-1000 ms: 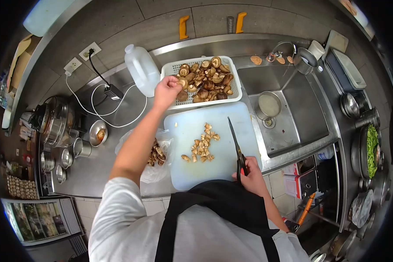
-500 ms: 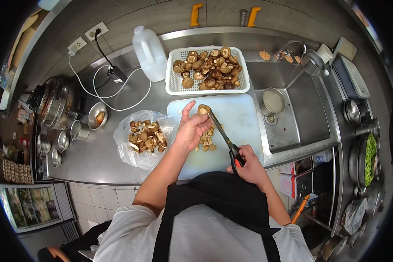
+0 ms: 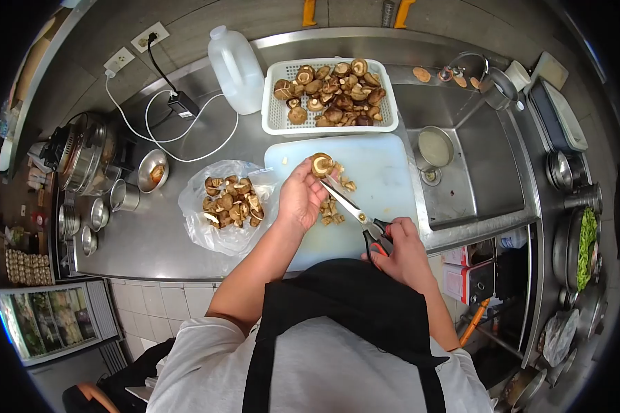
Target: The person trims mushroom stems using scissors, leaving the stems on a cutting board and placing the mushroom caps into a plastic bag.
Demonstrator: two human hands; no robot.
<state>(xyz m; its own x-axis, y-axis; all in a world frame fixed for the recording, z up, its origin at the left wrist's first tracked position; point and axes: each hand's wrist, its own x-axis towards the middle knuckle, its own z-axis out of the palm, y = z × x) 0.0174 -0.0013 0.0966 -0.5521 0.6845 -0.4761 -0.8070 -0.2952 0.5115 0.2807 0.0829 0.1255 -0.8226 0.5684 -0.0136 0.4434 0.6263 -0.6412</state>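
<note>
A brown shiitake mushroom (image 3: pixel 322 165) is pinched in the fingers of my left hand (image 3: pixel 300 199), its pale underside turned up. My right hand (image 3: pixel 408 256) grips the black and red handles of a pair of kitchen scissors (image 3: pixel 353 210). Their blades point up and to the left, with the tips just below the mushroom and near my left fingers. Beneath both hands lies a pale cutting board (image 3: pixel 386 172). Cut mushroom stems (image 3: pixel 332 215) are scattered on it, partly hidden by the scissors.
A white basket (image 3: pixel 271 122) of whole mushrooms stands behind the board. To the left is a plastic bag (image 3: pixel 194 224) holding mushrooms. A plastic jug (image 3: pixel 235 76) stands behind it, beside a looped white cable (image 3: pixel 179 160). The sink (image 3: pixel 489 186), on the right, contains a metal pot (image 3: pixel 435 148).
The scissors have dropped from the mushroom's side to below it, and their handles are spread wider. The mushroom's underside now faces up more fully. The whole view has shifted slightly.
</note>
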